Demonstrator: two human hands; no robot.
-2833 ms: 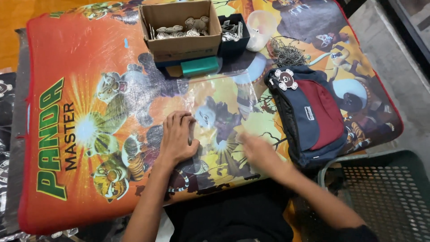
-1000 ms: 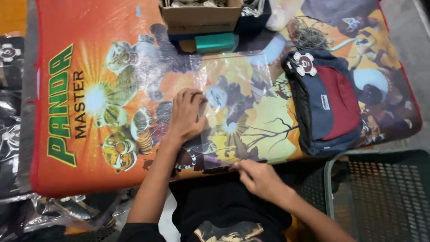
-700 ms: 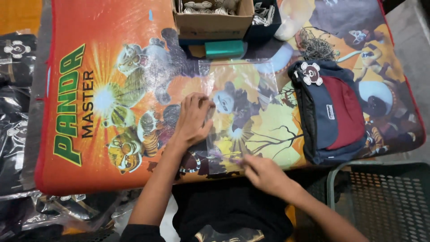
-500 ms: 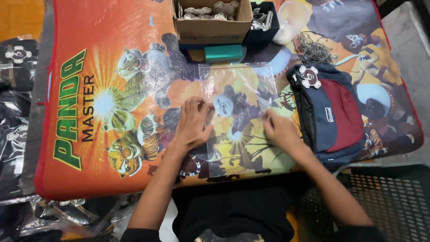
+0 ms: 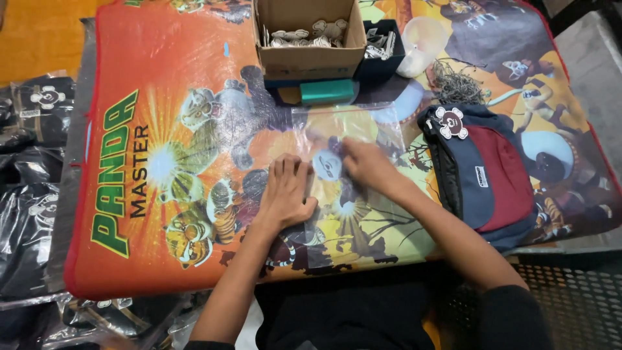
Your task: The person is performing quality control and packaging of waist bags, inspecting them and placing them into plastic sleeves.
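Since the earlier frame the right hand (image 5: 370, 167) has slid up the clear plastic bag (image 5: 353, 175) toward its middle.
Both hands, left hand (image 5: 287, 193) too, press flat, fingers spread, grasping nothing; best smoothed outward evenly. One bag, one pouch (image 5: 484, 174), one cardboard box (image 5: 310, 35) on the surface.

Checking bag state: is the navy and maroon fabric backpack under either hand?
No, the navy and maroon fabric backpack lies apart, to the right of both hands, which press on a clear plastic bag.
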